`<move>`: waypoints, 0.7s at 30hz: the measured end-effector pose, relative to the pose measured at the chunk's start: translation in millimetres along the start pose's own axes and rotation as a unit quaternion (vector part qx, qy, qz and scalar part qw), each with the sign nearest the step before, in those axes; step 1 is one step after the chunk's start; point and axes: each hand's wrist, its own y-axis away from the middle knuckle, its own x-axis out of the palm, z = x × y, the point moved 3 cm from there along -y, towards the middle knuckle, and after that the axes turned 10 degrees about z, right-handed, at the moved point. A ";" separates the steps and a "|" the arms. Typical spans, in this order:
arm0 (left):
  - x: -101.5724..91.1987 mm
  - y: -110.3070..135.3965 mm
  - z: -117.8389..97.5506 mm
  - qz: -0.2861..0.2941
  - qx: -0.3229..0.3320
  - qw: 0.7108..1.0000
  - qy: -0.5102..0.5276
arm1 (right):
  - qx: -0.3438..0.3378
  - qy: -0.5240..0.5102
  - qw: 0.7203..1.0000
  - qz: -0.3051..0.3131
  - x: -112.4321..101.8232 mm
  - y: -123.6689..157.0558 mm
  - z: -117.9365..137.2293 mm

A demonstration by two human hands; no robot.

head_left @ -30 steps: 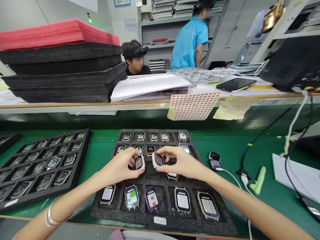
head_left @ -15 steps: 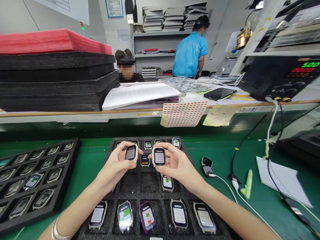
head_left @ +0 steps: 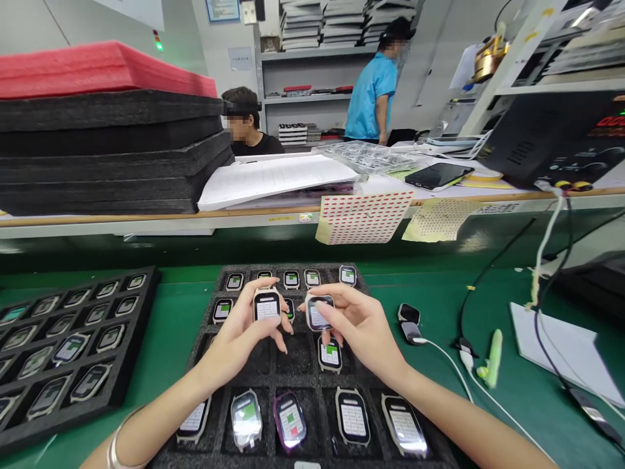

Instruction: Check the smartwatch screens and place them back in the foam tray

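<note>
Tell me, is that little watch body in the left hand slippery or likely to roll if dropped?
Probably light: the left hand holds the watch body by fingertips alone. Its glossy screen and rounded corners suggest it could slip. Flat and strapless, it would likely lie still, not roll.

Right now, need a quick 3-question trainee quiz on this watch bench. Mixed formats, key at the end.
1. True or false: the left hand holds a watch and the right hand holds a second watch, both above the middle tray.
2. Which colour is the top foam sheet on the stack behind the bench? A red, B blue, C yellow.
3. How many watches lie in the near row of the middle tray?
Key: 1 true; 2 A; 3 five.
</note>
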 end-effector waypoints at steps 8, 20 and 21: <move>-1.3 0.4 0.1 -0.006 0.048 0.998 -0.033 | -0.021 0.010 0.999 0.041 5.2 7.4 5.9; 10.1 12.5 -7.8 0.008 0.036 0.999 0.024 | -0.017 0.000 1.000 0.012 8.4 13.9 10.6; 11.0 13.6 -8.3 0.011 0.034 0.999 0.025 | -0.018 -0.004 1.000 0.009 9.9 15.6 13.9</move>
